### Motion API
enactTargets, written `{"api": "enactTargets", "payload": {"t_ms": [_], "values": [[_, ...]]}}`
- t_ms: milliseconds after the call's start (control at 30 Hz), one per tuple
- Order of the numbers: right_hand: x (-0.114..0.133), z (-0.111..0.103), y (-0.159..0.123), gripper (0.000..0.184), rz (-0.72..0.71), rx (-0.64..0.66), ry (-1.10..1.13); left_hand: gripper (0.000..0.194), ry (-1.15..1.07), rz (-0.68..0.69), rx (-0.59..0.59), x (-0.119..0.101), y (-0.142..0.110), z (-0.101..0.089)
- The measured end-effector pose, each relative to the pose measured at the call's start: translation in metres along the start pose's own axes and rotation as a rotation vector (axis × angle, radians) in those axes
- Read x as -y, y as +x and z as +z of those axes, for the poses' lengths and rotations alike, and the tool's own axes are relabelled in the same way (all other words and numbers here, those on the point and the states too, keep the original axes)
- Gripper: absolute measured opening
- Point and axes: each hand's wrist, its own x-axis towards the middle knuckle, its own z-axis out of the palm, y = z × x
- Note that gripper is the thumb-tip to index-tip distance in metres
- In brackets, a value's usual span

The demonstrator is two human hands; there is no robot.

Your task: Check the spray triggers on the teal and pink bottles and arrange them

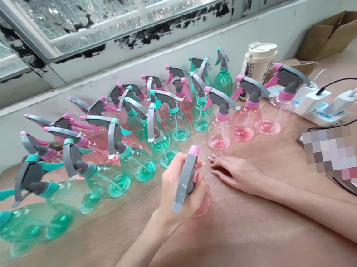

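My left hand (178, 184) is wrapped around the neck of a pink spray bottle with a grey and pink trigger head (187, 180). The bottle stands upright on the wooden table, and much of its pink body is hidden behind my fingers. To its right, my right hand (238, 171) rests on the tabletop with the fingers loosely stretched, holding nothing. Just beyond my hands are a green spray bottle (164, 147) and a pink spray bottle (220, 133). Another pink spray bottle (247, 119) stands beside that one.
Several green and pink spray bottles crowd the table's left and back, including a green one (109, 182). A white cup (260, 59) and cardboard box (334, 34) are at the back right. A white power strip (321, 108) with cables lies right, near a blurred-out object (346, 164).
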Motion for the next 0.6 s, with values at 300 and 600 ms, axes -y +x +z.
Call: {"api": "enactTargets", "payload": {"t_ms": [300, 600], "values": [[0.0, 0.0, 0.0, 0.011, 0.002, -0.004, 0.007, 0.032, -0.07, 0.035, 0.0, 0.005, -0.005, 0.002], [-0.002, 0.0, 0.0, 0.012, -0.006, -0.002, 0.021, 0.038, -0.064, -0.04, -0.005, 0.003, -0.01, 0.004]]}}
